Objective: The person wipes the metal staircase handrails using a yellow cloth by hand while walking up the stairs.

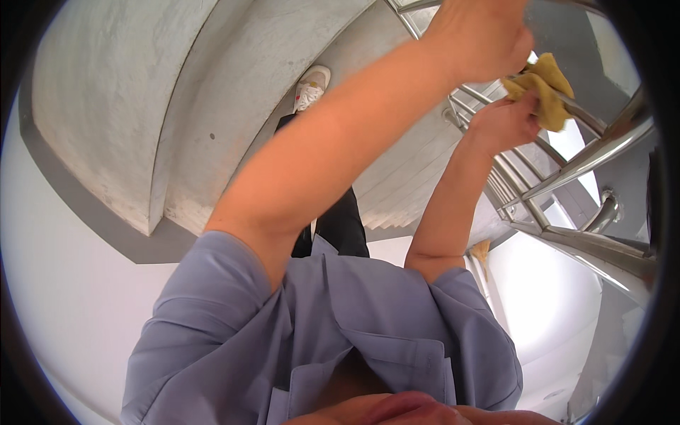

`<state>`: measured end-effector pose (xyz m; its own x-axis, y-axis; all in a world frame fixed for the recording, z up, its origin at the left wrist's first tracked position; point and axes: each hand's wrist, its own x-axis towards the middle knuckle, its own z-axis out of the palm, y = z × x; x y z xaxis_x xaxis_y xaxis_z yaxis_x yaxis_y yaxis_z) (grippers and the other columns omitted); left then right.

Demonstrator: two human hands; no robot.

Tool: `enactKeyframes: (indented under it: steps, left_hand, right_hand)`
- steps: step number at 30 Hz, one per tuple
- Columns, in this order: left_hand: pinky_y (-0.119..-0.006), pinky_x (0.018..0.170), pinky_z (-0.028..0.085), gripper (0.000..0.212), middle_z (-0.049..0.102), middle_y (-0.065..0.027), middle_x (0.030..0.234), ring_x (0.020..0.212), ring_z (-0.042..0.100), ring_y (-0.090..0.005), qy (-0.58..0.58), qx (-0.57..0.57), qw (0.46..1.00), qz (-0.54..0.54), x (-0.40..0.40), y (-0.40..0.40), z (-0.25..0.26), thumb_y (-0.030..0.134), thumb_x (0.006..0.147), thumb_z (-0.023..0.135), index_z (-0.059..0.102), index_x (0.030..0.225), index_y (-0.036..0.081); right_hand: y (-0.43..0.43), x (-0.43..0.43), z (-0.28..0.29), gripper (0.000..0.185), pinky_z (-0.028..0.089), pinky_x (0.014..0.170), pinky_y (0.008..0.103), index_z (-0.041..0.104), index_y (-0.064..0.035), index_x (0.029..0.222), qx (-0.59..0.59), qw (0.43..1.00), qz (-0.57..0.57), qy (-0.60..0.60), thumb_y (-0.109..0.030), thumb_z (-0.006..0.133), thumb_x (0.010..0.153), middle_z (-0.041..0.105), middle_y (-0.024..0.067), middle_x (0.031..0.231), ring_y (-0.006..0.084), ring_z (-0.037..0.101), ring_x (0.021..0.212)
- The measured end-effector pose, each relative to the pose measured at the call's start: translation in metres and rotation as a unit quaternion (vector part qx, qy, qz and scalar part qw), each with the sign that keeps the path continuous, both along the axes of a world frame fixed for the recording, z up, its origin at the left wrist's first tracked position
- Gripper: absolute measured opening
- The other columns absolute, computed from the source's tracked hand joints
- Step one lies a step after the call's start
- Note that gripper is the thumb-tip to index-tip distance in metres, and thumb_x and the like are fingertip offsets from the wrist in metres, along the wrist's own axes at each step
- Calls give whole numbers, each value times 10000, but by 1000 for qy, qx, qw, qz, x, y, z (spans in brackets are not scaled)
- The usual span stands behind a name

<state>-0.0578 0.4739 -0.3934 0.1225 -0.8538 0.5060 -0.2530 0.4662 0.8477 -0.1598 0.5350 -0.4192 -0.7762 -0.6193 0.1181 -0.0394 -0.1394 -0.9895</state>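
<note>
My right hand [504, 125] grips a yellow cloth [555, 95]. The cloth is wrapped about a slim bar of the stainless steel railing [576, 164], with one fold standing up and another hanging down. My left hand [486, 40] is at the top edge of the view, just above and left of the cloth. Its fingers look curled, but they are partly cut off and blurred, so whether it holds anything is hidden. My left forearm crosses in front of my body toward the railing.
Curved concrete steps [244, 106] lie below and to the left, bordered by a grey skirting band [114, 234] and white wall. My sneaker [312, 87] rests on a step. More stairs [409, 175] descend beside the railing. A straw broom [481, 252] stands near the lower right wall.
</note>
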Motion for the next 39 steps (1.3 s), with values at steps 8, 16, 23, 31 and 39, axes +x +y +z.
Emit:
enactKeyframes:
  steps: [8,16,23,31,39]
  left_hand:
    - [-266,770,429,375,496,-120,1084,978,491,-223,137,392,910,-13,11,142,-112,30,738,484,476,1113,11]
    - [-290,703,440,162,543,-74,811,750,531,-180,575,621,532,15,32,125,-124,89,800,461,514,934,15]
    - [-283,637,418,110,524,-57,720,661,503,-172,609,663,432,56,43,134,-124,95,790,471,507,867,25]
    - [-281,629,419,89,519,-49,706,649,500,-170,603,659,450,19,38,132,-116,92,788,478,504,850,34]
    - [-279,629,418,74,502,-42,699,650,493,-168,610,657,444,0,23,131,-113,78,797,474,490,859,41]
  right_hand:
    - [17,-20,-173,193,452,701,237,581,69,943,218,970,86,64,-47,605,791,622,79,901,129,572,781]
    - [23,-39,-299,243,437,760,298,596,38,976,240,946,142,163,-106,624,783,585,121,976,206,549,878]
    - [42,-91,-315,272,418,842,393,559,10,1029,319,751,270,511,-48,551,763,459,219,1116,365,489,974]
    - [39,-50,-320,201,460,671,456,585,49,790,388,764,148,494,-144,529,774,595,247,774,416,576,733]
    - [60,4,-196,167,450,660,350,584,-8,873,344,904,245,70,-154,525,817,607,142,817,279,581,734]
